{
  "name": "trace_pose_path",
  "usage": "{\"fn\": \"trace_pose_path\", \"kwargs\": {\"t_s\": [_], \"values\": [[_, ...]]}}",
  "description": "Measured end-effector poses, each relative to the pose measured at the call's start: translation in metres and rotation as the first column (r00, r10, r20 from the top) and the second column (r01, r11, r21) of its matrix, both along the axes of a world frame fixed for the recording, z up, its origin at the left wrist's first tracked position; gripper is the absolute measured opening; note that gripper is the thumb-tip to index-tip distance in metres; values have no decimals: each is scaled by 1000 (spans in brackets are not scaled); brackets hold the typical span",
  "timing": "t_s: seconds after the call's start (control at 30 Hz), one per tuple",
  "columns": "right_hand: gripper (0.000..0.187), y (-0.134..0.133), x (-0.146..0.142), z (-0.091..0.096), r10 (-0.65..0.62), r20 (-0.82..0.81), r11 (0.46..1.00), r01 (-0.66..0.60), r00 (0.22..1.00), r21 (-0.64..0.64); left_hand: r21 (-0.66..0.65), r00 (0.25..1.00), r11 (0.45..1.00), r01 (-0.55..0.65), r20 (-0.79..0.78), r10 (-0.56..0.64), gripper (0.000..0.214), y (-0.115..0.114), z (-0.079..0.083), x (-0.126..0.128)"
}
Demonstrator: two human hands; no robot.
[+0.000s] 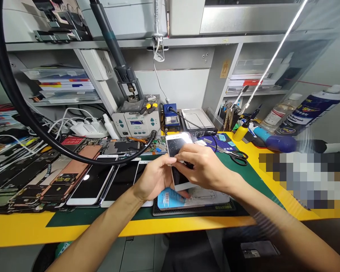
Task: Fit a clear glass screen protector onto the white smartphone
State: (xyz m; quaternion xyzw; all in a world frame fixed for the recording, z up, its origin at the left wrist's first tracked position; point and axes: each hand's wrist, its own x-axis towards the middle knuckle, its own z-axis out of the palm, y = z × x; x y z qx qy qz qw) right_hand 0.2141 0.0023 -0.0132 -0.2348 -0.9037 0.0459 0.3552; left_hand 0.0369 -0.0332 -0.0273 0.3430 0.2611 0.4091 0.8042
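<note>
A white smartphone [179, 140] with a dark screen is tilted up over the front of the workbench. My left hand [155, 175] grips it along its left edge, thumb on the rim and fingers behind. Across the screen lies my right hand [200, 162], its fingers pinched together near the left edge by my left thumb. Whether those fingers hold something small is hidden. Just below the phone, a blue and clear flat package [170, 198] rests on a black ridged pad [192, 211].
White phones [93, 181] and opened phone parts [65, 173] line the left. Behind stands a hot air station [138, 122], its black hose [59, 147] arching across the left. Scissors [238, 156], a yellow bottle [240, 132] and a spray can [308, 109] are at the right.
</note>
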Motion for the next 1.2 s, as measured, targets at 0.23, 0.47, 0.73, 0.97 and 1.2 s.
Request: {"fn": "trace_pose_path", "kwargs": {"t_s": [0.23, 0.47, 0.73, 0.97, 1.2], "values": [[18, 1, 3, 2, 71, 8, 995, -70, 997, -67, -8, 994, 995, 103, 32, -103, 41, 1, 5, 0], [15, -5, 3, 0, 113, 88, 993, -110, 990, -44, 16, 970, 980, -197, -143, 197, 10, 3, 2, -1], [19, -10, 2, 0, 141, 122, 989, -135, 982, -57, 19, 955, 957, -291, -52, 292, 12, 5, 1, 2], [14, -13, 4, -10, 58, 40, 998, -58, 998, 6, 92, 925, 921, -379, 32, 378, 21, 6, 7, 1], [11, -14, 3, -14, -65, -157, 998, 66, 986, 4, 157, 893, 881, -447, 19, 449, 21, 2, 13, -2]]}}
